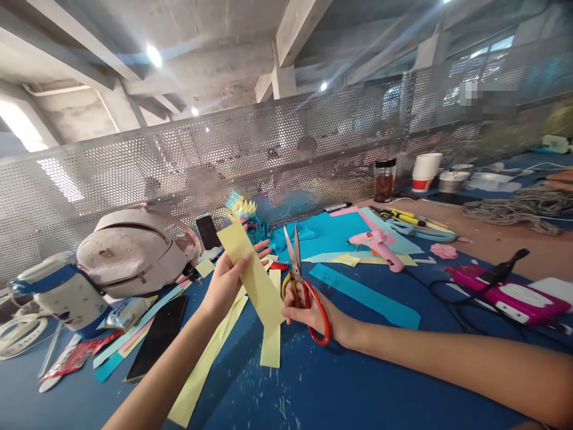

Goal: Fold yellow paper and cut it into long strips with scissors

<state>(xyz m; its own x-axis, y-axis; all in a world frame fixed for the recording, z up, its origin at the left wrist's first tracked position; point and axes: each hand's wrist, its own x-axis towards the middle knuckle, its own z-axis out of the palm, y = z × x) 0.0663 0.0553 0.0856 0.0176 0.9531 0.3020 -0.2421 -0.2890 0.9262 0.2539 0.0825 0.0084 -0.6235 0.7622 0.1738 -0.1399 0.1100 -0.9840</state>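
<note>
Pinching a yellow paper strip (253, 272) near its upper end, the left hand (228, 278) kept the light, floppy sheet upright; the right hand (308, 310) gripped red-handled scissors (298, 278), blades apart beside it.

A matt yellow paper strip (255, 278) meets scissors (301, 280) with bright, smooth metal blades and glossy red plastic handles. At ten o'clock from them lies a pale backpack (129, 251) of smooth, leather-like material. The blue tabletop (313, 382) looks matt, scuffed and flecked with paper scraps.
</note>
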